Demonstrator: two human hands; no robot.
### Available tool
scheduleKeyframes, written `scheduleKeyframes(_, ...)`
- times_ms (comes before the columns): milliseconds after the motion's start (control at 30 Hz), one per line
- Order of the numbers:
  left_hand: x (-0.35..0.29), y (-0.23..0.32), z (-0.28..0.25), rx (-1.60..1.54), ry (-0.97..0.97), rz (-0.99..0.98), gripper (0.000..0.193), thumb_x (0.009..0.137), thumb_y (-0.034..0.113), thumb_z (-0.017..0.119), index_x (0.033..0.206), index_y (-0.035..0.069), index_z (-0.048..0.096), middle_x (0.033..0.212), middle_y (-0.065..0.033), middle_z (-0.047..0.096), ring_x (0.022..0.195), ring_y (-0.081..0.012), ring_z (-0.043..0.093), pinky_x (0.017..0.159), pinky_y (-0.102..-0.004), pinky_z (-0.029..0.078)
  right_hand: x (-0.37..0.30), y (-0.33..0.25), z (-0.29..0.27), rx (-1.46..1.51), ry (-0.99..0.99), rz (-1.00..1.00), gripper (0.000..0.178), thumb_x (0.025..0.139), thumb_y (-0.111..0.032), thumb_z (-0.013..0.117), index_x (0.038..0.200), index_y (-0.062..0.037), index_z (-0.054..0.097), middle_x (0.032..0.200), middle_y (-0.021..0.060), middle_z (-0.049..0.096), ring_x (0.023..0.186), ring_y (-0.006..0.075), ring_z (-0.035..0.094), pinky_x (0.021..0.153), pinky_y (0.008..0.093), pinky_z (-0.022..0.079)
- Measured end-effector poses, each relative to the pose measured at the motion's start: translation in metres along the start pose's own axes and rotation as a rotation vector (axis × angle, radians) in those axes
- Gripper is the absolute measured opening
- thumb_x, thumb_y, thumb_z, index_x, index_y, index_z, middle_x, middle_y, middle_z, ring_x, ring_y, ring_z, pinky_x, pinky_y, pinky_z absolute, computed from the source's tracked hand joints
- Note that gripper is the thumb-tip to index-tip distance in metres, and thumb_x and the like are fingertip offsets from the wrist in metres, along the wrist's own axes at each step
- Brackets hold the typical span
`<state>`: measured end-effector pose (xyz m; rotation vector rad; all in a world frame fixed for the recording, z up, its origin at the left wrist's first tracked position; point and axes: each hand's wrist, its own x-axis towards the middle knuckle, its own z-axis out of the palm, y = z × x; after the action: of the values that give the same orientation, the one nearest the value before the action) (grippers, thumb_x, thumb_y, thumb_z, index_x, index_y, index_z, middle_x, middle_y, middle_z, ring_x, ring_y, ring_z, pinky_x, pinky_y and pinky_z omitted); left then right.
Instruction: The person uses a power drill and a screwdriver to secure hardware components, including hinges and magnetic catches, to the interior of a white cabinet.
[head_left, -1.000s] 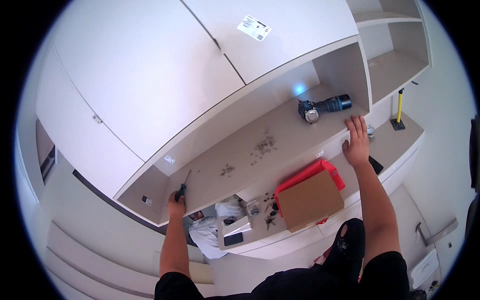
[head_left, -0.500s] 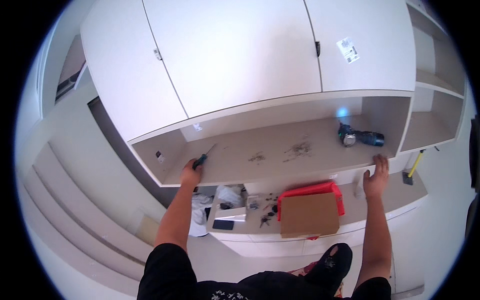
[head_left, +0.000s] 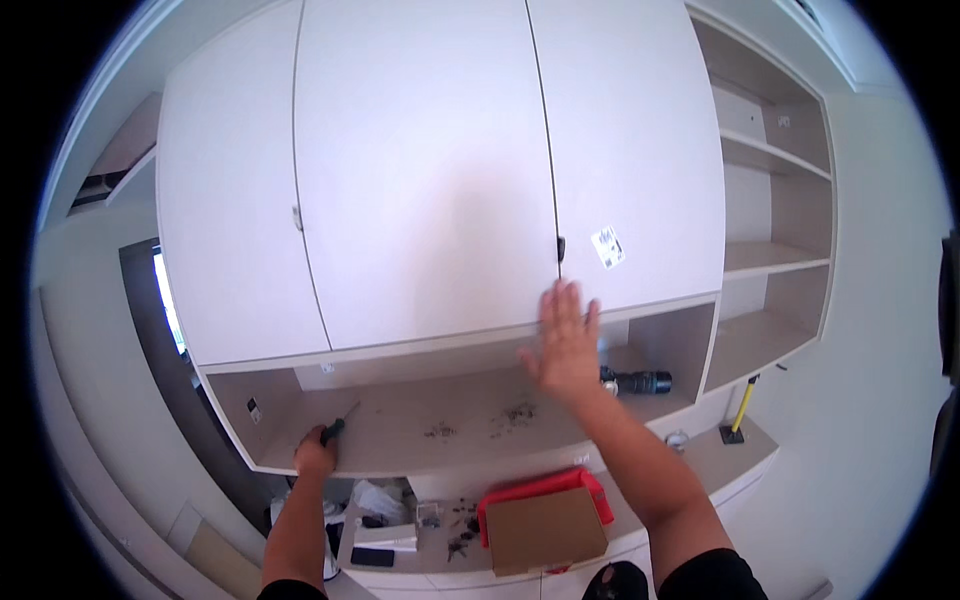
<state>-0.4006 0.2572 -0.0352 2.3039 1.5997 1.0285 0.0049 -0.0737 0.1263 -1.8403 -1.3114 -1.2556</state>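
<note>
My left hand (head_left: 316, 454) rests at the front edge of the open shelf (head_left: 400, 450), closed around a screwdriver (head_left: 333, 431) with a dark green handle. Its thin shaft points up and inward over the shelf. My right hand (head_left: 568, 345) is raised with fingers spread, at the lower edge of the white cabinet doors, just below a small black catch (head_left: 561, 249). Whether it touches the door, I cannot tell. Behind that wrist lies a dark cordless drill (head_left: 645, 382), partly hidden. Small debris (head_left: 515, 415) is scattered across the shelf board.
Below stands a low cabinet with a cardboard box (head_left: 545, 530) on a red case (head_left: 597, 490), dark small parts (head_left: 462, 535), a phone-like dark slab (head_left: 373, 557) and a plastic bag (head_left: 380, 498). Farther right are a yellow-handled tool (head_left: 743, 405) and open shelving (head_left: 775, 257).
My right hand has left the shelf's front edge and moved up and left to the doors. The left hand keeps the screwdriver at the shelf. The view has tilted up and shifted right.
</note>
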Motion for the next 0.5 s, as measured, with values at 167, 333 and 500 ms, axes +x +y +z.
scheduleKeyframes(167, 0.002, -0.003, 0.002, 0.001, 0.004, -0.021, 0.050, 0.091, 0.034, 0.070, 0.138, 0.017, 0.068, 0.132, -0.0166, 0.072, 0.122, -0.0392, 0.067, 0.106, -0.0488, 0.052, -0.006, 0.017, 0.001, -0.081, -0.076, -0.178, 0.097, 0.093, -0.051, 0.069, 0.166, -0.0015, 0.028, 0.177, 0.0165, 0.019, 0.165, 0.0345, 0.014, 0.130, 0.0624, 0.007)
scheduleKeyframes(333, 0.004, -0.007, 0.005, 0.042, 0.008, 0.005, 0.051, 0.091, 0.033, 0.071, 0.140, 0.018, 0.065, 0.132, -0.0159, 0.072, 0.122, -0.0384, 0.067, 0.106, -0.0477, 0.053, -0.013, 0.010, 0.003, -0.005, 0.131, 0.036, 0.094, 0.094, -0.047, 0.067, 0.165, -0.0003, 0.028, 0.175, 0.0181, 0.023, 0.164, 0.0353, 0.018, 0.131, 0.0594, 0.010)
scheduleKeyframes(500, 0.002, -0.010, 0.005, 0.022, 0.030, 0.005, 0.049, 0.090, 0.034, 0.070, 0.136, 0.017, 0.067, 0.129, -0.0171, 0.072, 0.120, -0.0394, 0.068, 0.105, -0.0493, 0.053, -0.022, 0.005, -0.015, 0.034, -0.022, -0.010, 0.093, 0.093, -0.043, 0.068, 0.165, 0.0015, 0.028, 0.174, 0.0201, 0.024, 0.163, 0.0353, 0.020, 0.130, 0.0592, 0.011)
